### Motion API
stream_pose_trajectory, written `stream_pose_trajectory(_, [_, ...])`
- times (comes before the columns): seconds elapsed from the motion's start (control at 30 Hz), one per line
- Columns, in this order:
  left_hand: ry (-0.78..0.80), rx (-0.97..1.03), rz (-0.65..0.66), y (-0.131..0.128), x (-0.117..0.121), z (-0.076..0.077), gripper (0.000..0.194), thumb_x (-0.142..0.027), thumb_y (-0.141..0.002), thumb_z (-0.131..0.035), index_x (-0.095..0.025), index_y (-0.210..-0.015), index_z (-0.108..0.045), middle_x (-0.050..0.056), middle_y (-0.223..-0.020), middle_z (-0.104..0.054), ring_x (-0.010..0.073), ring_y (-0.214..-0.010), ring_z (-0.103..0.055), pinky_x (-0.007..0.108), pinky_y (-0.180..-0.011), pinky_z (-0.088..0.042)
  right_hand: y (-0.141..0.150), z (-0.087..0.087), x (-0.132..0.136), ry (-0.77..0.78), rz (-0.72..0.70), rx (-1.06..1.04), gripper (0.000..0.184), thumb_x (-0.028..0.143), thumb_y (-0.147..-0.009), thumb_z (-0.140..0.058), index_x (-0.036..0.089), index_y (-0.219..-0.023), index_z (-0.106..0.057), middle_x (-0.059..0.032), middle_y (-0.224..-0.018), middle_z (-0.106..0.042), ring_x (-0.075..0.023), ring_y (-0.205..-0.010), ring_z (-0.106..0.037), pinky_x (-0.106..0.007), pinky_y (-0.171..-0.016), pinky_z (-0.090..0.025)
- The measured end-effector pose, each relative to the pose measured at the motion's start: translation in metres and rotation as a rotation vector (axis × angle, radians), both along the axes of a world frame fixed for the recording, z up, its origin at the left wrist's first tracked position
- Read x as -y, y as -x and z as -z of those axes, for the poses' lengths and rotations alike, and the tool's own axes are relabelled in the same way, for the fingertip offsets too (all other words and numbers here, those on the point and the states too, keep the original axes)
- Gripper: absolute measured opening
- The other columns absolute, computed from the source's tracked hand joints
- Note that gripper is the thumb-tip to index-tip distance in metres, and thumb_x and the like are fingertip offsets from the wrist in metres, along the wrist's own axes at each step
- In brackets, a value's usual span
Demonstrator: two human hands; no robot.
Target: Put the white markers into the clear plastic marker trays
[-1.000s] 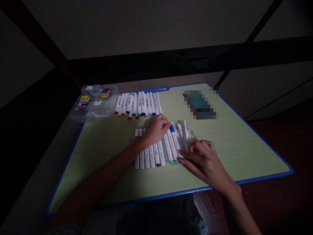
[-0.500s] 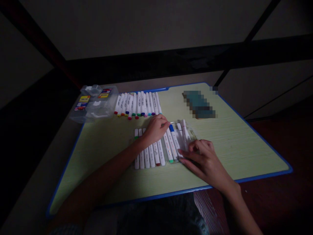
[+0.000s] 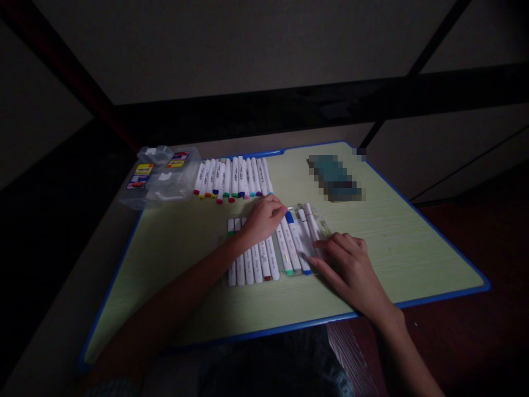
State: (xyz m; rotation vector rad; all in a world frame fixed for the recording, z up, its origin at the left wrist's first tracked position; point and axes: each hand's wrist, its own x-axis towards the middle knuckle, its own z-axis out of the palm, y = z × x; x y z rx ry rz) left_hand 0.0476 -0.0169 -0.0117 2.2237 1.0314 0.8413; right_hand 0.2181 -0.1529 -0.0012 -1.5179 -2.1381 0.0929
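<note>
Resting by a white marker (image 3: 313, 221), my R hand (image 3: 349, 270) leaves a narrow thumb-index gap; can't tell L hand (image 3: 264, 218) grip. Marker's prob. light, stiff, slick; best pinched mid-barrel.

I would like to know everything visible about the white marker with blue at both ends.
The slim white marker has a blue section at its far end, a blue near tip and small unreadable print. It looks plastic. It lies slanted in the clear tray, beside another marker; the right hand is close, but contact is unclear.
</note>
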Motion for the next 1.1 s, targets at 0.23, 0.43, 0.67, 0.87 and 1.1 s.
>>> stream_pose_trajectory(0.23, [-0.003, 0.0, -0.004, 0.0, 0.0, 0.0, 0.02, -0.015, -0.082, -0.049, -0.014, -0.066, -0.062, 0.005, -0.077, -0.06, 0.0149, -0.078, -0.056, 0.03, -0.075, -0.045, -0.001, 0.006, -0.002, 0.029, 0.076, -0.085, 0.013, 0.029, -0.083, -0.047, 0.017, -0.086, -0.047, -0.0035, -0.074, -0.053, -0.0185, -0.071, -0.049, -0.033, -0.068, -0.032])
stream_pose_trajectory(0.43, [-0.015, 0.006, -0.002, 0.0, -0.001, 0.002, 0.02, -0.014, -0.081, -0.049, -0.015, -0.066, -0.062, 0.004, -0.075, -0.06, 0.0138, -0.077, -0.056, 0.029, -0.074, -0.045, -0.002, 0.01, -0.003, 0.065, 0.121, -0.176, 0.01, 0.026, -0.079, -0.047, 0.019, -0.081, -0.041, 0.0005, -0.065, -0.05, -0.0154, -0.06, -0.048, -0.031, -0.064, -0.033])
stream_pose_trajectory(0.67, [-0.072, 0.228, 0.003, 0.0, 0.001, -0.004, 0.012, -0.01, -0.079, -0.052, -0.014, -0.072, -0.061, 0.004, -0.078, -0.062, 0.0125, -0.078, -0.058, 0.028, -0.075, -0.047, -0.001, 0.008, -0.002, 0.027, 0.139, -0.241, 0.011, 0.026, -0.081, -0.045, 0.019, -0.088, -0.039, -0.0008, -0.068, -0.051, -0.015, -0.06, -0.047, -0.031, -0.06, -0.035])
stream_pose_trajectory(0.87, [-0.007, 0.285, 0.055, 0.001, 0.005, -0.007, 0.02, -0.01, -0.079, -0.053, -0.013, -0.098, -0.059, 0.005, -0.09, -0.066, 0.0135, -0.089, -0.06, 0.031, -0.084, -0.046, -0.001, 0.01, 0.002, 0.002, 0.128, -0.307, 0.011, 0.027, -0.084, -0.044, 0.019, -0.09, -0.04, -0.003, -0.073, -0.051, -0.0158, -0.065, -0.049, -0.031, -0.06, -0.038])
stream_pose_trajectory(1.1, [0.06, 0.236, 0.131, 0.001, 0.008, -0.011, 0.022, -0.013, -0.078, -0.056, -0.011, -0.099, -0.061, 0.007, -0.089, -0.067, 0.015, -0.085, -0.062, 0.031, -0.08, -0.049, 0.0, 0.009, 0.002, -0.015, 0.05, -0.216, 0.007, 0.024, -0.085, -0.043, 0.019, -0.088, -0.042, -0.0042, -0.076, -0.053, -0.0161, -0.069, -0.049, -0.03, -0.062, -0.039])
